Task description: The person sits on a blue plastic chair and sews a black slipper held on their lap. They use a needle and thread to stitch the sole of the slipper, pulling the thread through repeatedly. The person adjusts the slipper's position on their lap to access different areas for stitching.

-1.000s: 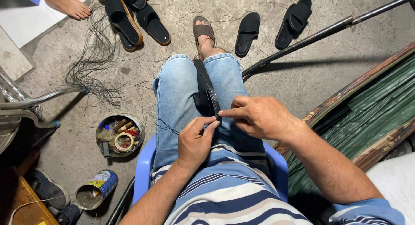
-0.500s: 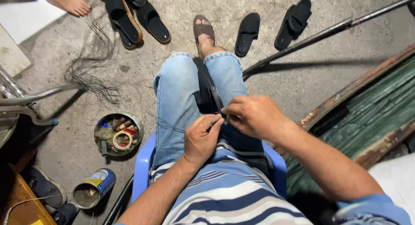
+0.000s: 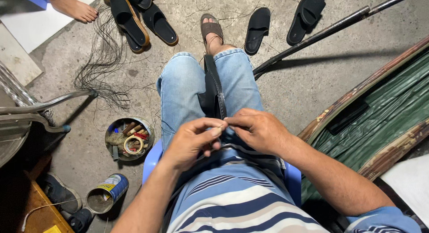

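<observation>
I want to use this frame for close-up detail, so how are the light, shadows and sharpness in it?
Head view: light is even and soft on the left hand, right hand and black strap, all fairly sharp; the long pole casts a soft shadow on the concrete; the lower left corner by the tin can falls into dark; wide-angle bending shows toward the edges.

Light: bright, even, from overhead
Shadows: soft, beside the pole (image 3: 330,29)
Focus: sharp centre
Edges: wide-angle bending, dim lower-left corner
</observation>
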